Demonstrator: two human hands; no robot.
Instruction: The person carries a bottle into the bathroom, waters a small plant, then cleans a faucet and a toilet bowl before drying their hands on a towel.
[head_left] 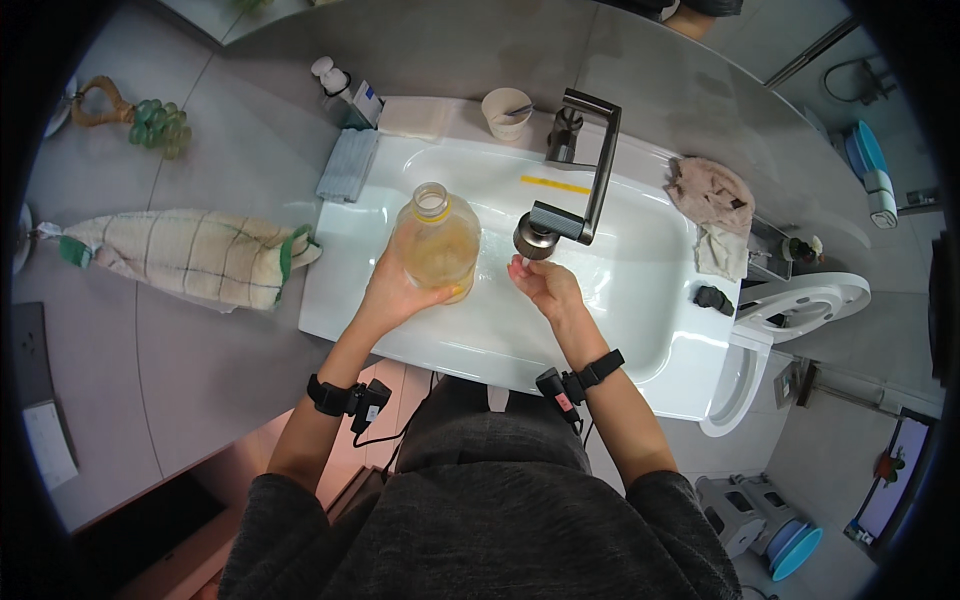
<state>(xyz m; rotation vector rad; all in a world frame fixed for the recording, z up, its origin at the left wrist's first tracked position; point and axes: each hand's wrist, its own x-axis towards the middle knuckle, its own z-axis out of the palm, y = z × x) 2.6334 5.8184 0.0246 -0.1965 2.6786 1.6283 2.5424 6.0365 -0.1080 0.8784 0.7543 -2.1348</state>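
My left hand [400, 293] is wrapped round the lower side of a large clear plastic bottle [437, 250]. The bottle has an uncapped round neck, tilts slightly and looks yellowish inside. It is over the left part of a white washbasin [625, 335]. Right under the dark round head of a swivel faucet [537, 236] is my right hand [550, 290], palm up. Its fingers are loosely bent and apart, with the fingertips close to the outlet. A small pale spot shows at those fingertips; whether it is water or an object is unclear.
A paper cup [507, 113] stands on the basin's back ledge. Left of it are a pump bottle [330, 78] and a folded grey cloth [348, 165]. A checked towel [190, 255] lies on the left counter. At the right are a pinkish cloth [712, 190] and a toilet [740, 375].
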